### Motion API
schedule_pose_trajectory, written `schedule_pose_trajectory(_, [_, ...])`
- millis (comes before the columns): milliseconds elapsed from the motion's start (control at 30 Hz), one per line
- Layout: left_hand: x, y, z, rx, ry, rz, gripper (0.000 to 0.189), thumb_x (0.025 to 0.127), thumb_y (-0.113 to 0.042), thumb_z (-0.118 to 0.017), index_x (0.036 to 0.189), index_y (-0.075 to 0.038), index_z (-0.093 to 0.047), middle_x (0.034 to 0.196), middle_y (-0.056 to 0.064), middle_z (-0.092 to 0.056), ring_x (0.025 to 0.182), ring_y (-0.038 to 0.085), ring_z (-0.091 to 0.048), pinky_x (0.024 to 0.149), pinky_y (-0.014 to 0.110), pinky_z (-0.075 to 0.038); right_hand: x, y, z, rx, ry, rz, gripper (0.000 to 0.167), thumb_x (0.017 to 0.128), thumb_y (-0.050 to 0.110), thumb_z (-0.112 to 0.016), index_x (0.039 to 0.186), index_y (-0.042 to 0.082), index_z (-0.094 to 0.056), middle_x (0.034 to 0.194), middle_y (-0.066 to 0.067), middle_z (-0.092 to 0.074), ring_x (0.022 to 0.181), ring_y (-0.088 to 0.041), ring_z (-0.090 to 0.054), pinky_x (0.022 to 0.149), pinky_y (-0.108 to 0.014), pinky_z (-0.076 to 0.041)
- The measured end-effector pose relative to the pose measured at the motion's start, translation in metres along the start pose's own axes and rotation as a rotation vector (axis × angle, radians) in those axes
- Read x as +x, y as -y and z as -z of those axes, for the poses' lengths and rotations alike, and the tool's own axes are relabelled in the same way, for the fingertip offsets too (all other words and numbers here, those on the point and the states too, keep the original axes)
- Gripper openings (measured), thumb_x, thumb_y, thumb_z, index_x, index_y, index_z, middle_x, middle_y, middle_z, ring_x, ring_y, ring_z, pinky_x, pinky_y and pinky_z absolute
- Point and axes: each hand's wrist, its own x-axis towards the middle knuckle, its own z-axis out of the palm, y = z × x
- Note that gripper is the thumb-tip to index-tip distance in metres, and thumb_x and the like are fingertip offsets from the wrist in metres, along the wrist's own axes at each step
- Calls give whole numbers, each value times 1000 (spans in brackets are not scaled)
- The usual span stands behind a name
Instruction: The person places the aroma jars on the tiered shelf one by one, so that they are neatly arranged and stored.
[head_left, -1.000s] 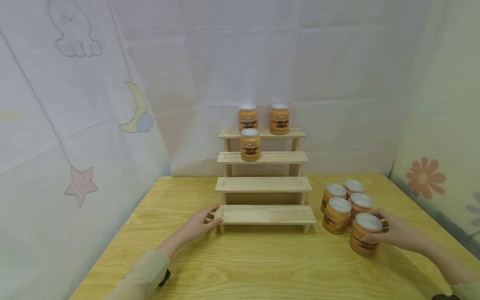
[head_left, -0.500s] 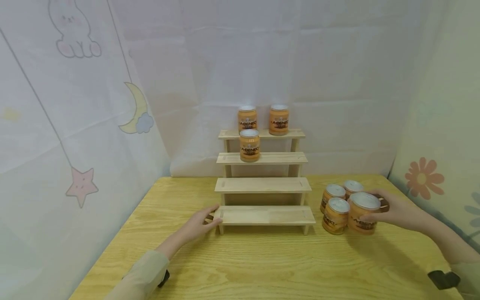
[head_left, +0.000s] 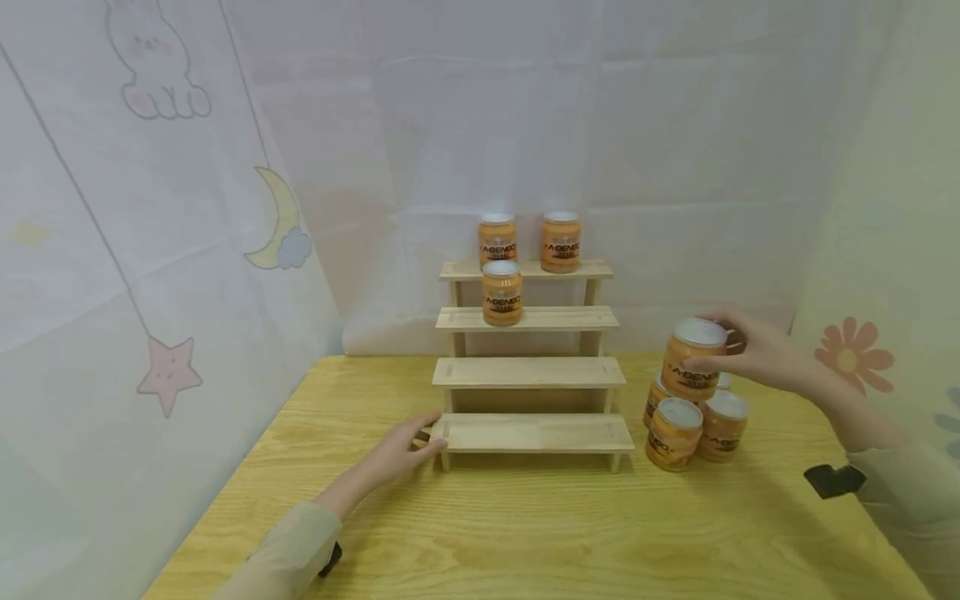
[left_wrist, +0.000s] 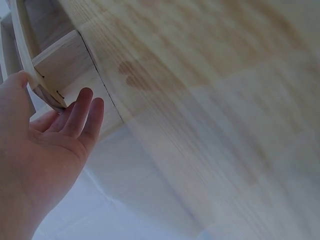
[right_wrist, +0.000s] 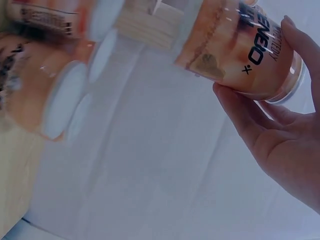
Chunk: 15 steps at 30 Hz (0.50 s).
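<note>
My right hand (head_left: 761, 354) grips an orange can (head_left: 692, 367) with a silver lid and dark lettering, thumb in front and fingers behind. It is held raised, overlapping the group of similar cans (head_left: 673, 437) on the table in the head view. The right wrist view shows the held can (right_wrist: 240, 47) between thumb and fingers. My left hand (head_left: 397, 450) holds the left end of the lowest step of a four-tier wooden display shelf (head_left: 532, 433). In the left wrist view, the board's end (left_wrist: 47, 95) lies between the thumb and fingers of that hand (left_wrist: 50, 145).
Two cans (head_left: 560, 243) stand on the shelf's top tier. One more can (head_left: 502, 293) stands on the tier below, left of centre. The wood-grain table (head_left: 480, 533) meets pale cloth walls (head_left: 675, 150) at the back and sides.
My right hand has lifted the can off the table at the front right, moving it up, back and slightly left. The left hand stays at the shelf's end.
</note>
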Motion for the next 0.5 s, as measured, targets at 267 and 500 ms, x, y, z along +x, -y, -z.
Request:
schedule_pose_trajectory(267, [0,2,-1,6,-2,-18,66,94,-39,-55,145,-2,-34,144,19,-41,112,33,-55,90,44,-51,53,21,-2,80,-16,-62,90,84,43,-68,150,9,-17,127,-23,-48,115,-38,-51,87,-51,-48])
schedule_pose_trajectory(500, [1,3,1,12,1,-17,67,94,-41,-55,145,-3,-34,144,17,-41,112,31,-55,89,42,-51,95,44,-15,170,-77,-44,83,82,44,-69,144,5,-30,131,-18,-46,115,-33,-51,89,-49,-48])
